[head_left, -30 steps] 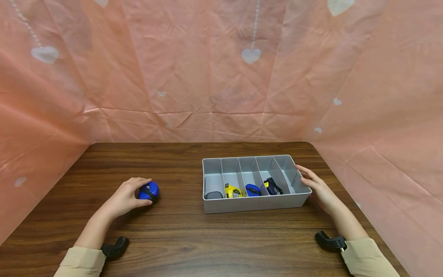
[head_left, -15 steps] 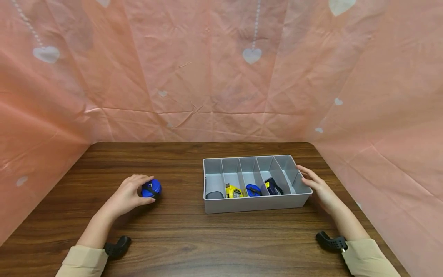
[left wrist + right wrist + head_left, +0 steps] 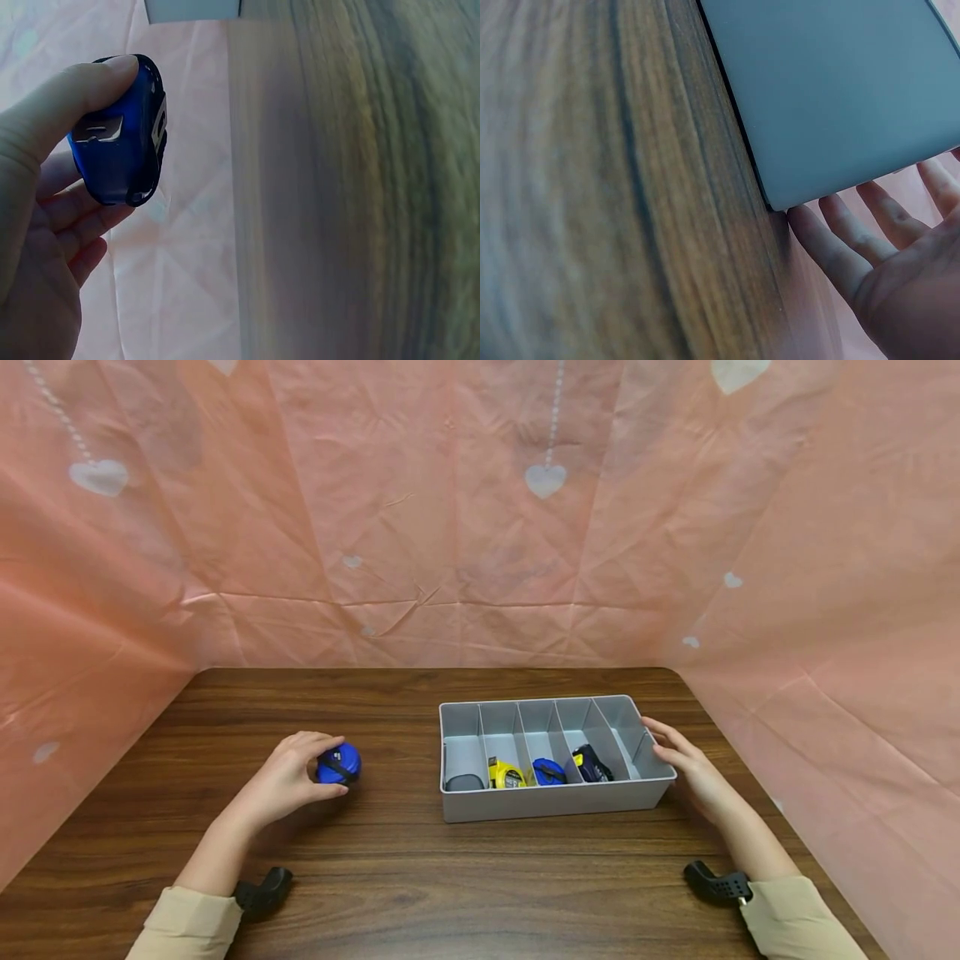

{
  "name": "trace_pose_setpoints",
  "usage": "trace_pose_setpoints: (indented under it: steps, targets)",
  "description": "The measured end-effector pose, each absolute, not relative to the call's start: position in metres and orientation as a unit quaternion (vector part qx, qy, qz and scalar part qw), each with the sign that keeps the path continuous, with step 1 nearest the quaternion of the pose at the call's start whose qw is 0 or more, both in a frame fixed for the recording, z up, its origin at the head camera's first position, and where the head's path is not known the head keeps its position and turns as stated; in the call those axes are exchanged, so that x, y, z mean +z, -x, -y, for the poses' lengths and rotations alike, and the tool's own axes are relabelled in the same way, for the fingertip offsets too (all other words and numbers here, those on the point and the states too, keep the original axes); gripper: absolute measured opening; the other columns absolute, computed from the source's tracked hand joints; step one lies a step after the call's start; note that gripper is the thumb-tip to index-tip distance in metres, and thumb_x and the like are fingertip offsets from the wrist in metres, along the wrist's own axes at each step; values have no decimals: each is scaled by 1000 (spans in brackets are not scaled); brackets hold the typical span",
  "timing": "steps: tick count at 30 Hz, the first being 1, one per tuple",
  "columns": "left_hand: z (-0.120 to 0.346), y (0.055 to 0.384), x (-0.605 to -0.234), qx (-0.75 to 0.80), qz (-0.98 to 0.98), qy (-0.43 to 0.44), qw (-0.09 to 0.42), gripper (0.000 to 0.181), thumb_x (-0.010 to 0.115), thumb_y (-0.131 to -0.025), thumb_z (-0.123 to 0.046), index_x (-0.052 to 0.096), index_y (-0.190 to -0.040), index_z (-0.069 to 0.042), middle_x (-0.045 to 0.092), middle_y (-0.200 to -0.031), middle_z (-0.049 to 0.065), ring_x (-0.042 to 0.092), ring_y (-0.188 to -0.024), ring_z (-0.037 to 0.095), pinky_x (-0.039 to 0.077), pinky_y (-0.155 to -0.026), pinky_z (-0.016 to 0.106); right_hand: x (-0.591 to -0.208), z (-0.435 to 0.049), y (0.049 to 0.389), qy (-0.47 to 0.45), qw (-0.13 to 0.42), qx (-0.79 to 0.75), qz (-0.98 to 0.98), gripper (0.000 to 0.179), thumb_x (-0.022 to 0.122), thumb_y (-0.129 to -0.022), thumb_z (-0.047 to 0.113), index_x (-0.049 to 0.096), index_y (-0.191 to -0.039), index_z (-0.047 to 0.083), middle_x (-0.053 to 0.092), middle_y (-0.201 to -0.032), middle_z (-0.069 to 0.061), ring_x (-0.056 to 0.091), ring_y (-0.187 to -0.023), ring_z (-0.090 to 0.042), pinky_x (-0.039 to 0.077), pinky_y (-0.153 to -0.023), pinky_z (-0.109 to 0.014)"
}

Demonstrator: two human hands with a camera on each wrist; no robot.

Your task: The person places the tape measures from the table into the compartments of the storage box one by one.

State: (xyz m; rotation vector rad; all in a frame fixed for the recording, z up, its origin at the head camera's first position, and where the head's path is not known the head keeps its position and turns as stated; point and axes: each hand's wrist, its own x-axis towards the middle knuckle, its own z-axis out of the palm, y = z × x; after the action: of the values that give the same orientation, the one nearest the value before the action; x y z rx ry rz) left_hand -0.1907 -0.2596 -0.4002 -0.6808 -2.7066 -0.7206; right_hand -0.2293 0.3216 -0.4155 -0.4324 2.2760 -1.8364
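My left hand [image 3: 288,783] pinches a blue tape measure [image 3: 343,765] with a black band between thumb and fingers, left of the box. In the left wrist view a metal clip shows on the tape measure [image 3: 112,161], which is held apart from the table. At the right end of a grey divided box [image 3: 555,804], the straight fingertips of my right hand [image 3: 696,777] touch the wall. Inside separate compartments lie a grey rounded thing [image 3: 464,783], a yellow tape measure [image 3: 507,775], another blue tape measure [image 3: 549,772] and a dark blue-black one with a yellow patch [image 3: 591,764].
The box stands on a brown wood-grain table [image 3: 450,885], right of its middle. Table surface lies between my left hand and the box. Pink cloth [image 3: 480,543] with pale hearts hangs behind and along both sides.
My left hand has moved a little right and away from me, carrying the blue tape measure toward the box. The right hand and the box have stayed put.
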Motion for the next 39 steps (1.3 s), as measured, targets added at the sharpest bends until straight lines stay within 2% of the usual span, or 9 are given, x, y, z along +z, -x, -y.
trace_pose_setpoints:
  steps: [10,18,26,34,39]
  targets:
    - [247,192,-394,-249,926,251,134,68,89,-66,-24,62,-124,2,63,-112,12,52,-108,34,32,-95,56,-417,-322,229,145,89,-617,-768,51,36,-105,22,22,-153,14,16,-149,-25,32,-123,-22,37,-90,-35]
    - [234,194,-388,-256,924,255,126,69,88,-68,-27,62,-125,0,62,-115,12,50,-111,35,31,-96,57,-418,-324,228,146,94,-625,-761,50,35,-105,22,22,-153,15,16,-148,-24,33,-122,-24,39,-90,-36]
    - [217,196,-384,-256,918,274,128,68,87,-68,-30,63,-124,0,62,-116,11,50,-112,33,33,-96,54,-417,-323,228,144,95,-622,-763,51,35,-105,22,22,-153,16,15,-148,-25,29,-125,-28,34,-93,-50]
    - [196,200,-381,-261,903,310,143,66,87,-68,-30,64,-122,0,63,-113,9,52,-109,29,35,-95,52,-417,-322,229,149,89,-625,-761,50,35,-105,21,23,-152,14,19,-145,-23,38,-118,-20,40,-88,-39]
    - [181,202,-380,-263,896,326,144,67,87,-67,-31,64,-122,-1,64,-112,7,52,-109,26,35,-96,50,-417,-322,230,155,89,-629,-756,49,35,-105,19,23,-152,13,19,-145,-24,38,-118,-21,42,-88,-33]
